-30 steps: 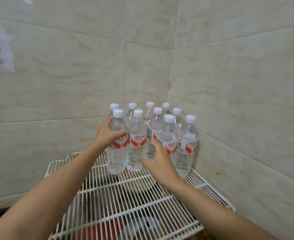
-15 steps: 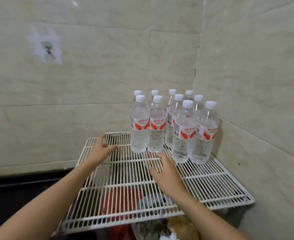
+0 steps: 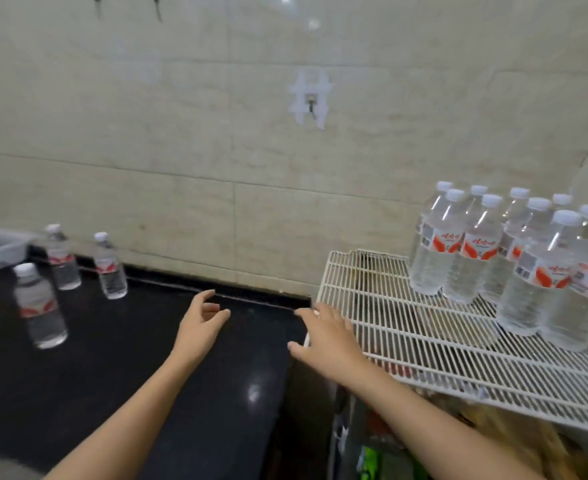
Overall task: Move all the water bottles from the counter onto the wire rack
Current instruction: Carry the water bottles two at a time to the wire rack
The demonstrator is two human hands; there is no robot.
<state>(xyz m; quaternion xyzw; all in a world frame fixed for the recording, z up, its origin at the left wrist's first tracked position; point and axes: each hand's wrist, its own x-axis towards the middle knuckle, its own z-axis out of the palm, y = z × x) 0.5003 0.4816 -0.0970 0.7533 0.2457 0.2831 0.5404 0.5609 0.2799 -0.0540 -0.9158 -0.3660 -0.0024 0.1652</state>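
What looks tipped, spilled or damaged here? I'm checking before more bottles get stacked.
Nothing stands out. The three bottles on the counter stand upright and capped, the cluster on the wire rack is upright too, and no water shows on either surface.

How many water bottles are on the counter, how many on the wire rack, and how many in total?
Bottles on the counter: 3
Bottles on the wire rack: 9 visible, clustered
Total: 12

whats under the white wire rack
Through the white wire rack something red shows, and below its front edge tan crumpled material and a green item. The wires and blur hide what these are.
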